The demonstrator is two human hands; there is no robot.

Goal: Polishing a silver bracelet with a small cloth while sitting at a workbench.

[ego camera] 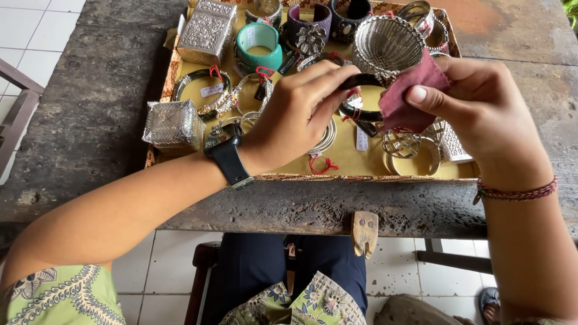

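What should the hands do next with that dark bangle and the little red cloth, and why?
Probably slide the red cloth a little further along the dark bangle. The left hand pinches the bangle above the tray, and the right hand presses the cloth against only one part of it, so the rest looks unwiped.

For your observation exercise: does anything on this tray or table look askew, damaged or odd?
The small woven silver box sits tilted, overhanging the tray's left edge. Otherwise nothing stands out: the left hand holds a dark bangle, the right hand a maroon cloth.
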